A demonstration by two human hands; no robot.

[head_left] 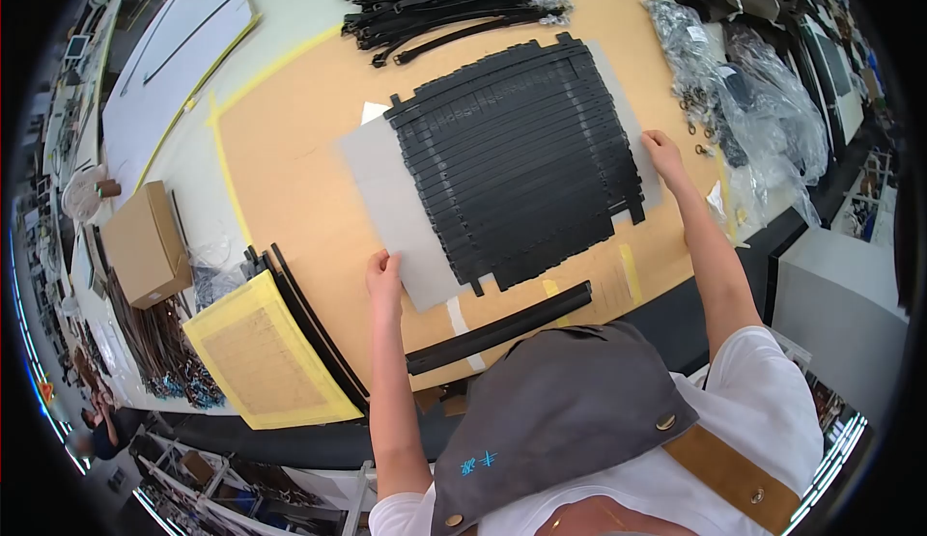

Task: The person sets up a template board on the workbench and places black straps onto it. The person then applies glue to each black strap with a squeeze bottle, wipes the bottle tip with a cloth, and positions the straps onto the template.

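A flat grey board (375, 169) carries many black strips (521, 164) laid side by side in a dense block. Some strip ends stick out past the block at its corners. My left hand (383, 273) pinches the board's near left edge, fingers closed. On the opposite side, my right hand (661, 155) grips the board's right edge, thumb on top. Just in front of my body, a long black bundle of strips (497, 327) lies along the table's near edge, apart from both hands.
Black belts with buckles (454, 0) are stacked at the back. Clear plastic bags (763, 101) and small metal rings (697, 121) lie right. At left are a cardboard box (147, 246), a yellow-taped panel (275, 348) and a white board (179, 63). A person (104, 425) is far left.
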